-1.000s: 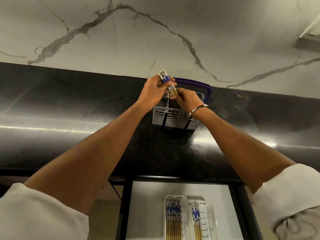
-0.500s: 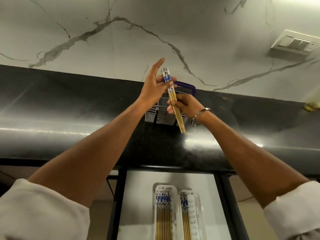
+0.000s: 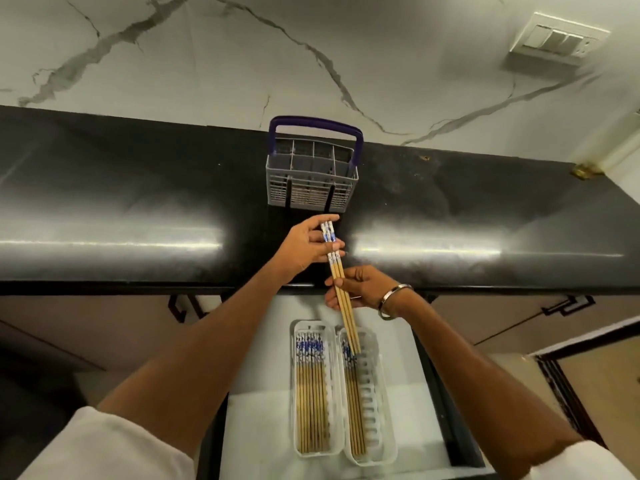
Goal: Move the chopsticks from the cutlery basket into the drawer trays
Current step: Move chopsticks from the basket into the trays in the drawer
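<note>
A grey cutlery basket (image 3: 311, 188) with a purple handle stands on the black counter; its compartments look empty. A small bunch of wooden chopsticks (image 3: 341, 289) with blue-and-white tops is held by both hands. My left hand (image 3: 308, 247) grips the patterned top ends. My right hand (image 3: 363, 289) pinches the shafts lower down. The tips hang over the right tray (image 3: 384, 410) in the open drawer. That tray holds a few chopsticks along its left side. The left tray (image 3: 313, 389) is filled with several chopsticks.
The open drawer (image 3: 256, 427) has a white bottom and a dark frame below the counter edge. The black counter (image 3: 138, 209) runs left and right. A marbled wall and a switch plate (image 3: 557, 39) lie behind. Cabinet doors with dark handles flank the drawer.
Both hands have lifted the chopsticks out of the basket and carried them down toward the drawer, so the tips now hang over the right tray. The basket stands uncovered.
</note>
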